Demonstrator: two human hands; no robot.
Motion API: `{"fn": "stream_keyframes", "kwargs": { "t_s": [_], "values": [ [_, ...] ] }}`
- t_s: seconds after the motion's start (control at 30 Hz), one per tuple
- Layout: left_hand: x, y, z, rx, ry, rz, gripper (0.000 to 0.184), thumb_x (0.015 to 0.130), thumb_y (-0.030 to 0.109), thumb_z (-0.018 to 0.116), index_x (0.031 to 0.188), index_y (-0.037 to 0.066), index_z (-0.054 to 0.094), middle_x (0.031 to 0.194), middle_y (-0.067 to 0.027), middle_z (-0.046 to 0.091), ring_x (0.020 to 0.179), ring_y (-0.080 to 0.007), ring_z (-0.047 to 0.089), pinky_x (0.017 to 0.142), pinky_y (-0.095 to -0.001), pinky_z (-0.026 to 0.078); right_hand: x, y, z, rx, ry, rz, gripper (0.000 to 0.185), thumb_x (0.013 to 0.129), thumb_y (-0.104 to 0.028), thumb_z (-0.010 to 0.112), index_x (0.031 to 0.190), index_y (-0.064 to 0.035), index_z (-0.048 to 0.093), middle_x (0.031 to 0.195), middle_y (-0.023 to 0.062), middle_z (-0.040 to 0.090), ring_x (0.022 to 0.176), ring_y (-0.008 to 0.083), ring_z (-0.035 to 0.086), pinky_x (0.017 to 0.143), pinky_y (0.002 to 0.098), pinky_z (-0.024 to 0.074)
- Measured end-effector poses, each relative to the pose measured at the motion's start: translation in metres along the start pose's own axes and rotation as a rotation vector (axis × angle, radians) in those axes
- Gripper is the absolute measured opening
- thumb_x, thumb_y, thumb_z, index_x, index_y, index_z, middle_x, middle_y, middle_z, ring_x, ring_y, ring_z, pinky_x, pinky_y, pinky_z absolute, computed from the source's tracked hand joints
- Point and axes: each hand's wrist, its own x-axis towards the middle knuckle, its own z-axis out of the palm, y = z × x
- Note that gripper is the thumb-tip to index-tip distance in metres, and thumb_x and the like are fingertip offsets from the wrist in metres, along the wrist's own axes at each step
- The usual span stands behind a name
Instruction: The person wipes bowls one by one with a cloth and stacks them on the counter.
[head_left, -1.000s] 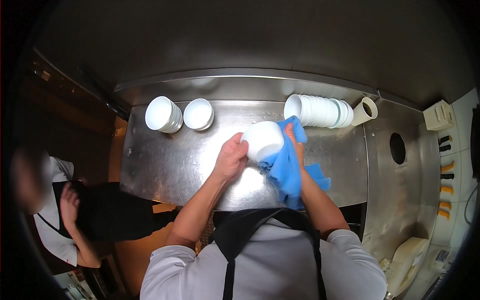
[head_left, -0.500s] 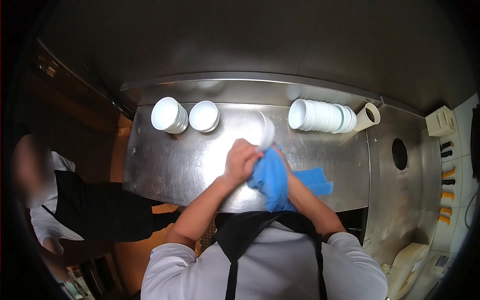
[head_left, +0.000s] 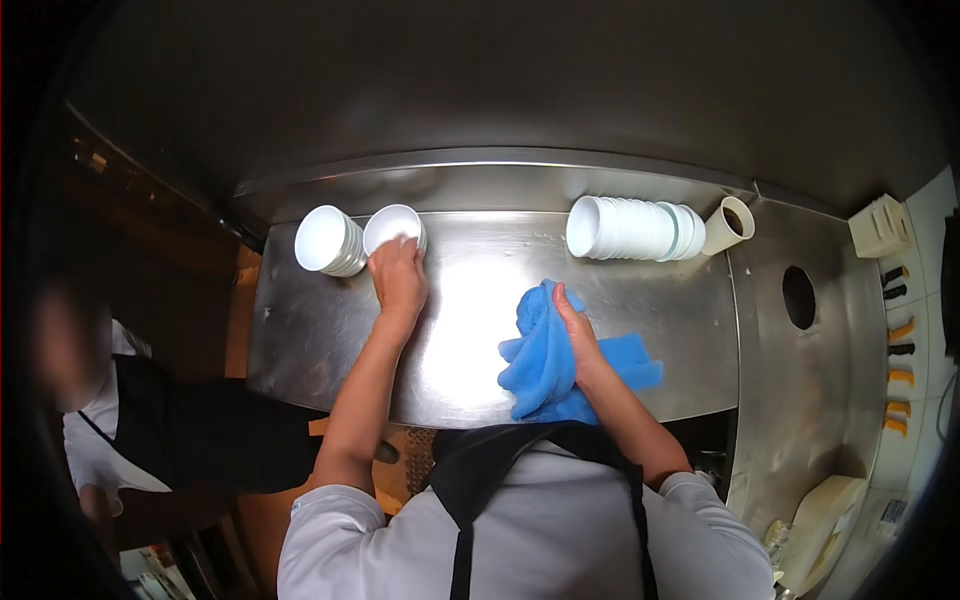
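Observation:
My left hand (head_left: 399, 272) is at the near rim of a white bowl (head_left: 390, 222), its fingers reaching into it and closed on the rim. That bowl sits on the short stack at the back left of the steel counter. Just left of it leans a taller stack of white bowls (head_left: 328, 240). Bunched in my right hand (head_left: 577, 330) is a blue cloth (head_left: 540, 340), its folds hanging over the counter's front part. Another piece of blue cloth (head_left: 632, 360) lies flat beside my right wrist.
A long row of nested white bowls (head_left: 625, 228) lies on its side at the back right. Beside it a cream cup (head_left: 731, 222) leans over. Knives (head_left: 901, 350) hang on the right wall. A person in a black apron (head_left: 180, 420) stands at the left.
My left hand has moved left and back with the bowl, from the cloth to the short stack. The right hand keeps the cloth near the same spot.

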Motion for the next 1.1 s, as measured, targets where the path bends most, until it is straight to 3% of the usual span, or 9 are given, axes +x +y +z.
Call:
{"fn": "stream_keyframes", "kwargs": {
  "t_s": [0.07, 0.2, 0.37, 0.5, 0.63, 0.8, 0.93, 1.03, 1.1],
  "values": [
    [0.008, 0.045, -0.009, 0.109, 0.233, 0.076, 0.038, 0.081, 0.015, 0.069, 0.117, 0.004, 0.061, 0.111, -0.019, 0.062, 0.108, -0.0353, 0.056, 0.097, -0.0463, 0.04, 0.001, -0.001, -0.006, 0.023, 0.017, -0.019, 0.069, 0.087, -0.064, 0.059, 0.106, 0.0022, 0.061, 0.094, 0.0116, 0.065, 0.082, 0.0183, 0.065, 0.074, 0.0301, 0.0549],
    [0.014, 0.123, 0.035, -0.783, -0.376, 0.052, 0.045, 0.082, 0.017, 0.069, 0.124, 0.002, 0.058, 0.122, -0.0221, 0.059, 0.119, -0.0386, 0.053, 0.104, -0.0424, 0.04, 0.001, 0.001, -0.016, 0.063, 0.018, -0.037, 0.069, 0.088, -0.064, 0.058, 0.108, 0.0027, 0.061, 0.097, 0.0126, 0.065, 0.085, 0.0189, 0.066, 0.077, 0.0322, 0.0553],
    [0.022, 0.189, 0.094, -0.583, -0.422, 0.252, 0.052, 0.087, 0.02, 0.064, 0.137, 0.011, 0.05, 0.145, -0.0179, 0.043, 0.132, -0.0417, 0.042, 0.115, -0.0514, 0.026, 0.001, 0.01, -0.038, 0.16, 0.05, -0.082, 0.068, 0.089, -0.063, 0.054, 0.111, 0.0004, 0.06, 0.1, 0.0137, 0.066, 0.088, 0.0223, 0.067, 0.079, 0.0378, 0.0564],
    [0.024, 0.174, 0.117, -0.682, -0.595, 0.159, 0.026, 0.093, 0.02, 0.056, 0.115, 0.008, 0.062, 0.108, -0.0171, 0.066, 0.104, -0.0365, 0.062, 0.118, -0.0538, 0.017, -0.001, 0.014, -0.071, 0.229, 0.063, -0.101, 0.067, 0.092, -0.061, 0.053, 0.116, 0.0007, 0.057, 0.106, 0.0142, 0.065, 0.094, 0.0236, 0.066, 0.085, 0.0399, 0.055],
    [0.002, 0.174, 0.065, -0.918, -0.309, -0.139, 0.021, 0.097, 0.019, 0.051, 0.087, 0.002, 0.056, 0.077, -0.0214, 0.06, 0.075, -0.0417, 0.059, 0.077, -0.0485, 0.047, 0.001, 0.026, -0.071, 0.114, 0.26, -0.261, 0.066, 0.095, -0.057, 0.05, 0.121, 0.0027, 0.054, 0.11, 0.014, 0.064, 0.099, 0.0242, 0.064, 0.09, 0.0391, 0.0516],
    [-0.043, 0.177, 0.013, -0.774, -0.134, -0.042, 0.025, 0.094, 0.021, 0.054, 0.078, 0.001, 0.058, 0.068, -0.0205, 0.058, 0.064, -0.0386, 0.059, 0.059, -0.0451, 0.044, 0.017, 0.033, -0.033, -0.729, 0.221, -1.053, 0.053, 0.1, -0.042, 0.052, 0.124, 0.0046, 0.053, 0.118, 0.0109, 0.06, 0.107, 0.0225, 0.057, 0.096, 0.0345, 0.0433],
    [-0.052, 0.161, -0.03, -0.952, -0.316, -0.339, 0.023, 0.095, 0.017, 0.054, 0.08, 0.002, 0.063, 0.067, -0.0056, 0.063, 0.057, -0.0217, 0.059, 0.058, -0.035, 0.048, 0.011, -0.015, -0.034, -0.191, -0.163, -0.363, 0.048, 0.098, -0.035, 0.058, 0.13, 0.001, 0.052, 0.124, 0.0075, 0.059, 0.114, 0.0199, 0.054, 0.1, 0.0348, 0.0414],
    [-0.028, 0.151, -0.037, -1.909, -0.155, -0.994, 0.027, 0.098, 0.024, 0.049, 0.09, 0.002, 0.063, 0.079, -0.0052, 0.065, 0.068, -0.0128, 0.06, 0.065, -0.0288, 0.049, 0.003, -0.004, -0.022, -0.148, -0.283, -0.498, 0.045, 0.097, -0.03, 0.06, 0.13, -0.0001, 0.053, 0.123, 0.0062, 0.059, 0.113, 0.018, 0.054, 0.099, 0.0336, 0.0423],
    [-0.039, 0.128, -0.009, -1.753, -0.11, -0.72, 0.034, 0.098, 0.029, 0.048, 0.113, 0.001, 0.06, 0.104, -0.0121, 0.063, 0.098, -0.0168, 0.06, 0.085, -0.0306, 0.047, -0.002, -0.001, 0.006, -0.183, -0.187, -0.481, 0.045, 0.094, -0.028, 0.066, 0.127, 0.0, 0.055, 0.123, 0.0072, 0.06, 0.114, 0.0187, 0.054, 0.098, 0.0341, 0.0427]
  ]
}}
